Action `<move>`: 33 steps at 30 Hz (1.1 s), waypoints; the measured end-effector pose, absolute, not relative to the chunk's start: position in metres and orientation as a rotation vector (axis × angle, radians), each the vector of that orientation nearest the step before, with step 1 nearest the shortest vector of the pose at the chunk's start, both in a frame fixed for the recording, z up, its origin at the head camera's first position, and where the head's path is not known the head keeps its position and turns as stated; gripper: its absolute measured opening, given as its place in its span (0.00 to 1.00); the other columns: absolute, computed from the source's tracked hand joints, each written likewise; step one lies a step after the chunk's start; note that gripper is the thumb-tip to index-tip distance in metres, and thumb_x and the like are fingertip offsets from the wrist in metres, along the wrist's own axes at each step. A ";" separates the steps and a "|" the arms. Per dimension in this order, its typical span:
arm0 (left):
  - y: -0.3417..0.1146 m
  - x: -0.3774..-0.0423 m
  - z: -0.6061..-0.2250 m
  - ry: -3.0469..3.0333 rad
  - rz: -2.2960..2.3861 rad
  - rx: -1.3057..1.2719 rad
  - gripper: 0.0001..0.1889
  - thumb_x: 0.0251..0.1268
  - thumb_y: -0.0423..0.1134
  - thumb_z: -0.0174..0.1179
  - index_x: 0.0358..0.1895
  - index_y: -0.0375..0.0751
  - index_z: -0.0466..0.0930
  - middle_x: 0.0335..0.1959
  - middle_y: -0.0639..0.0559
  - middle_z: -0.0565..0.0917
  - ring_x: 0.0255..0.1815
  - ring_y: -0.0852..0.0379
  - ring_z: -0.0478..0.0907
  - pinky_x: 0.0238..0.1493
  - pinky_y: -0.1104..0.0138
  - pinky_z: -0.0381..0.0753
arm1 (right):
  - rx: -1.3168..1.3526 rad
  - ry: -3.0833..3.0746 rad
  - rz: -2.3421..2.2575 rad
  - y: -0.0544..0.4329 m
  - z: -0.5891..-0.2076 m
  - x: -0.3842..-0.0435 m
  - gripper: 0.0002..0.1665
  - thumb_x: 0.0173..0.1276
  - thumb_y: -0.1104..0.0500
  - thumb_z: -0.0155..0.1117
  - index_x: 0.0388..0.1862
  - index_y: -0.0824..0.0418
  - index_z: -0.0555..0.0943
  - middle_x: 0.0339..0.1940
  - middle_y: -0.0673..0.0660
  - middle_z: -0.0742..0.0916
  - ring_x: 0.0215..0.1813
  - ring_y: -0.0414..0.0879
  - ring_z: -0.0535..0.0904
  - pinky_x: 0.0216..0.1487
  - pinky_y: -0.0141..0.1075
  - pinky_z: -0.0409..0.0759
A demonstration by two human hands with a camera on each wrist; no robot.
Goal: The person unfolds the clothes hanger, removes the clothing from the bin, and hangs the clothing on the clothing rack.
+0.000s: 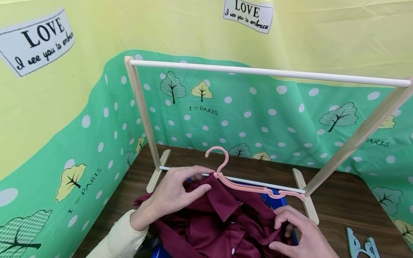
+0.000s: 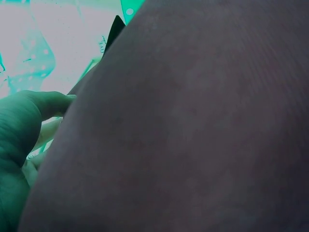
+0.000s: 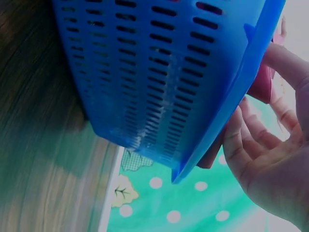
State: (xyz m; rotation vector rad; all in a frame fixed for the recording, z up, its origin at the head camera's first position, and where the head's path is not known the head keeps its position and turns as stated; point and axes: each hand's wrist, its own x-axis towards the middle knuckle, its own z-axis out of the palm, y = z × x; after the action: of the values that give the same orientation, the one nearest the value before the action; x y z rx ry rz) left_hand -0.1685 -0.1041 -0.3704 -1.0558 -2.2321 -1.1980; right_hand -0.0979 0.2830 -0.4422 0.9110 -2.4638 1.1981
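Note:
A maroon button-up shirt (image 1: 193, 229) lies bunched over a blue slotted basket (image 3: 159, 87). My left hand (image 1: 177, 188) pinches its collar, thumb in front and fingers behind, close to the hook of a pink hanger (image 1: 245, 187). The hanger's right arm sticks out above the collar and the shoulder cloth; its left arm is hidden. At the shirt's right side, my right hand (image 1: 298, 231) holds a fold between thumb and fingers, beside the basket rim in the right wrist view. A dark blurred surface fills most of the left wrist view, leaving part of the left hand (image 2: 19, 130) showing.
Behind the shirt stands a wooden rack with a white top rail (image 1: 258, 73) and a lower bar near the hanger. A light blue hanger (image 1: 362, 245) lies on the brown wooden table (image 1: 342, 200) at right. Printed cloth (image 1: 206, 132) hangs around the back and left.

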 end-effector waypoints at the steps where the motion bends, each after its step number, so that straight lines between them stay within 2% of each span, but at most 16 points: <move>1: -0.104 -0.169 -0.371 -2.233 -1.198 -1.060 0.17 0.69 0.37 0.78 0.59 0.49 0.92 0.36 0.63 0.89 0.37 0.69 0.83 0.42 0.70 0.84 | 0.893 -2.470 1.201 0.283 -0.442 -0.098 0.35 0.48 0.69 0.93 0.46 0.46 0.81 0.53 0.45 0.85 0.43 0.36 0.80 0.30 0.29 0.77; 9: -0.106 -0.170 -0.371 -2.237 -1.211 -1.084 0.17 0.69 0.36 0.78 0.59 0.49 0.92 0.36 0.63 0.89 0.37 0.69 0.84 0.43 0.70 0.85 | 0.577 -2.494 1.328 0.290 -0.441 -0.099 0.28 0.53 0.79 0.85 0.40 0.53 0.81 0.41 0.47 0.88 0.33 0.41 0.81 0.30 0.33 0.79; 14: -0.107 -0.172 -0.372 -2.227 -1.223 -1.105 0.17 0.68 0.35 0.78 0.58 0.48 0.92 0.37 0.62 0.90 0.38 0.69 0.84 0.43 0.71 0.85 | 0.450 -2.424 1.629 0.301 -0.444 -0.104 0.20 0.62 0.83 0.76 0.42 0.63 0.81 0.44 0.49 0.87 0.38 0.42 0.85 0.37 0.32 0.85; 18: -0.110 -0.174 -0.372 -2.222 -1.254 -1.110 0.17 0.69 0.34 0.78 0.59 0.47 0.92 0.36 0.63 0.90 0.36 0.69 0.84 0.41 0.71 0.85 | 0.512 -2.261 1.928 0.307 -0.444 -0.108 0.17 0.68 0.86 0.66 0.45 0.68 0.79 0.48 0.51 0.89 0.44 0.41 0.88 0.44 0.31 0.89; 23: -0.112 -0.175 -0.372 -2.205 -1.278 -1.122 0.18 0.69 0.33 0.77 0.60 0.47 0.91 0.35 0.62 0.90 0.35 0.68 0.84 0.39 0.70 0.84 | 0.691 -2.115 2.018 0.311 -0.448 -0.114 0.20 0.67 0.90 0.59 0.47 0.71 0.78 0.54 0.54 0.90 0.50 0.42 0.90 0.48 0.31 0.89; 33: -0.115 -0.175 -0.370 -2.215 -1.276 -1.144 0.18 0.71 0.35 0.76 0.62 0.49 0.91 0.36 0.63 0.90 0.36 0.68 0.83 0.38 0.70 0.84 | 0.843 -1.861 2.266 0.332 -0.452 -0.124 0.21 0.75 0.89 0.50 0.51 0.69 0.78 0.58 0.57 0.91 0.54 0.44 0.90 0.46 0.33 0.89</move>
State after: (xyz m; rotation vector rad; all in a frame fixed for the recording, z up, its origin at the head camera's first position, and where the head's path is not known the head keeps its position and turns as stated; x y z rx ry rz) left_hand -0.1747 -0.1154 -0.3696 -1.1437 -2.2145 -1.2764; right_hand -0.1242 0.3316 -0.4524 0.8431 -1.8608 2.2662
